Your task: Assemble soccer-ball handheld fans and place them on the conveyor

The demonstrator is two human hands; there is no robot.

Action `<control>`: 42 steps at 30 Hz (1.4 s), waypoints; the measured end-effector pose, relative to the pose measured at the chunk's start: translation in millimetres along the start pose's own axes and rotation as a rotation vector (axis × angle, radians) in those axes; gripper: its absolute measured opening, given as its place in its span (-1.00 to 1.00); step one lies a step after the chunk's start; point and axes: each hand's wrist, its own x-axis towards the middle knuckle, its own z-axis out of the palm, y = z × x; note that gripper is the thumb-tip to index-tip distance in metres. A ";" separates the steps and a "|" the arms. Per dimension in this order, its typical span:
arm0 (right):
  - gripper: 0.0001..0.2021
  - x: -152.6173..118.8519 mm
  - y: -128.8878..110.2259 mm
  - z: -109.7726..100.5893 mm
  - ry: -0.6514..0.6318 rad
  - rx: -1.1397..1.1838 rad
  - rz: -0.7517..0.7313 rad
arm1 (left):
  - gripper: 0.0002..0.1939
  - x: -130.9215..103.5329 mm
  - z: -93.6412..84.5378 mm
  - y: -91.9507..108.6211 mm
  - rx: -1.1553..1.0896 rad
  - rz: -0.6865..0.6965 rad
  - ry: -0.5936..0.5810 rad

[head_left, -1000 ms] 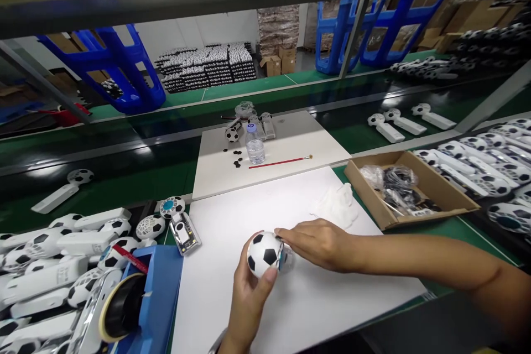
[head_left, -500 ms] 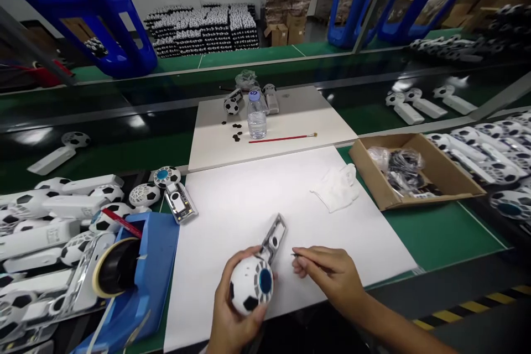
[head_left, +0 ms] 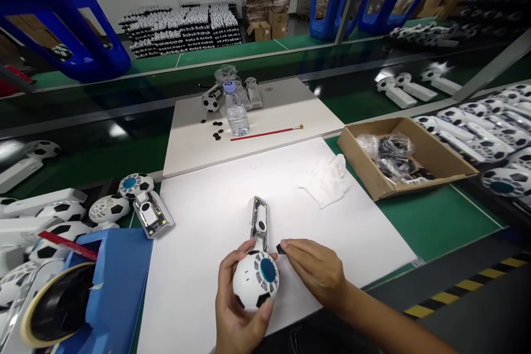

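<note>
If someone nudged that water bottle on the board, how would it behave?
The bottle stands upright and narrow, so a high push might tip it. Being partly filled, it's probably bottom-heavy. Its thin-looking clear wall may flex when squeezed.

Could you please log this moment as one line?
left hand: holding ball unit | right hand: pinching black piece | glove: on white sheet

Showing a white plastic football-shaped head (head_left: 248,287) with black patches, turning a blue disc (head_left: 267,270) upward, pointing a clear-edged handle (head_left: 260,221) away over the bench (head_left: 194,265). Showing a flat black piece (head_left: 280,249) near the neck (head_left: 260,243).
</note>
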 end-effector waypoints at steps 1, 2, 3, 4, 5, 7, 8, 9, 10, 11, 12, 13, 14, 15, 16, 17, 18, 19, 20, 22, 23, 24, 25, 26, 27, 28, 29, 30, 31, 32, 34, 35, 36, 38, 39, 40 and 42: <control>-0.69 -0.5 0.0 0.0 0.000 0.005 0.007 | -0.43 -1.3 2.1 0.4 0.027 0.010 0.003; -0.68 -0.9 0.3 -0.5 -0.012 0.009 0.008 | -0.43 -2.2 3.9 0.5 0.049 0.019 -0.002; -0.67 -1.0 1.1 -1.6 -0.037 0.014 0.001 | -0.43 -2.8 5.3 0.2 0.063 0.022 -0.011; -0.67 -0.8 2.3 -3.5 -0.070 0.018 -0.014 | -0.42 -3.2 5.9 -0.5 0.068 0.018 -0.025; -0.68 -0.4 3.8 -6.1 -0.107 0.022 -0.041 | -0.42 -3.4 6.0 -1.5 0.066 0.006 -0.038; -0.69 1.2 7.4 -13.3 -0.187 0.027 -0.109 | -0.40 -4.0 4.5 -3.9 0.060 -0.022 -0.061; -0.69 2.2 9.2 -17.3 -0.236 0.028 -0.147 | -0.40 -4.4 3.5 -5.0 0.063 -0.032 -0.071; -0.69 3.2 10.7 -21.1 -0.288 0.027 -0.183 | -0.40 -4.9 2.5 -6.1 0.066 -0.036 -0.081; -0.68 4.3 11.9 -24.4 -0.335 0.030 -0.213 | -0.41 -5.5 1.7 -7.0 0.066 -0.041 -0.093; -0.67 5.3 12.7 -26.9 -0.371 0.039 -0.228 | -0.41 -6.3 1.3 -7.9 0.063 -0.046 -0.105; -0.66 6.3 13.2 -28.5 -0.395 0.057 -0.221 | -0.42 -7.2 1.2 -8.8 0.057 -0.052 -0.118; -0.65 7.2 13.4 -29.2 -0.402 0.084 -0.196 | -0.42 -8.2 1.4 -9.9 0.047 -0.058 -0.128; -0.66 7.9 13.4 -29.0 -0.394 0.121 -0.152 | -0.43 -9.2 1.7 -11.1 0.038 -0.062 -0.135; -0.69 8.6 13.2 -28.1 -0.377 0.165 -0.098 | -0.43 -10.3 2.0 -12.6 0.034 -0.063 -0.138; -0.73 9.2 12.9 -26.8 -0.357 0.211 -0.039 | -0.44 -11.1 2.0 -14.2 0.034 -0.060 -0.138; -0.77 9.5 12.6 -25.4 -0.343 0.260 0.024 | -0.44 -11.8 1.6 -15.9 0.038 -0.055 -0.138; -0.80 9.7 12.2 -24.0 -0.336 0.314 0.092 | -0.45 -12.0 0.5 -17.7 0.047 -0.046 -0.137; -0.83 9.5 11.8 -22.9 -0.340 0.369 0.175 | -0.46 -11.9 -1.2 -19.5 0.060 -0.036 -0.141; -0.83 9.1 11.4 -22.2 -0.355 0.419 0.272 | -0.48 -11.5 -3.5 -21.1 0.078 -0.022 -0.154; -0.84 7.0 11.1 -21.8 -0.394 0.511 0.497 | -0.49 -10.2 -8.7 -23.8 0.138 0.023 -0.236; -0.86 5.4 11.4 -21.9 -0.414 0.557 0.618 | -0.49 -9.6 -10.8 -24.8 0.173 0.049 -0.285; -0.86 3.6 12.0 -21.9 -0.433 0.606 0.737 | -0.49 -9.4 -12.0 -25.4 0.201 0.069 -0.320; -0.85 1.6 13.0 -21.9 -0.450 0.658 0.851 | -0.50 -9.6 -12.1 -25.7 0.219 0.081 -0.332; -0.83 -0.4 14.2 -21.8 -0.462 0.711 0.958 | -0.51 -10.3 -11.2 -25.7 0.225 0.084 -0.321; -0.80 -2.2 15.7 -21.5 -0.467 0.764 1.055 | -0.53 -11.3 -9.3 -25.5 0.220 0.080 -0.295; -0.77 -3.6 17.3 -21.2 -0.462 0.812 1.137 | -0.55 -12.6 -6.9 -25.0 0.210 0.073 -0.265; -0.72 -4.5 18.7 -21.0 -0.453 0.855 1.204 | -0.57 -14.0 -4.4 -24.5 0.205 0.069 -0.251; -0.67 -4.9 19.9 -20.8 -0.450 0.890 1.257 | -0.58 -15.3 -2.0 -23.9 0.206 0.071 -0.252; -0.63 -4.7 20.6 -20.8 -0.456 0.919 1.294 | -0.59 -16.5 -0.1 -23.5 0.211 0.074 -0.257; -0.62 -4.2 20.8 -20.9 -0.471 0.938 1.314 | -0.59 -17.3 1.3 -23.1 0.218 0.078 -0.261; -0.65 -2.5 19.1 -21.3 -0.497 0.940 1.320 | -0.58 -18.0 2.5 -23.2 0.227 0.086 -0.262; -0.67 -1.6 17.3 -21.7 -0.485 0.919 1.315 | -0.58 -17.7 2.5 -23.5 0.232 0.094 -0.258; -0.68 -0.8 15.0 -22.1 -0.449 0.890 1.308 | -0.58 -17.0 2.4 -23.9 0.238 0.106 -0.253; -0.70 0.2 9.9 -24.4 -0.342 0.841 1.296 | -0.59 -14.3 1.9 -24.7 0.261 0.147 -0.247; -0.70 0.5 7.4 -26.5 -0.287 0.829 1.288 | -0.60 -12.3 1.5 -24.9 0.280 0.173 -0.255; -0.70 0.8 5.1 -29.3 -0.242 0.827 1.283 | -0.59 -10.2 1.0 -25.1 0.306 0.205 -0.283; -0.69 1.0 1.0 -36.6 -0.188 0.830 1.286 | -0.54 -5.9 -0.6 -25.2 0.370 0.269 -0.369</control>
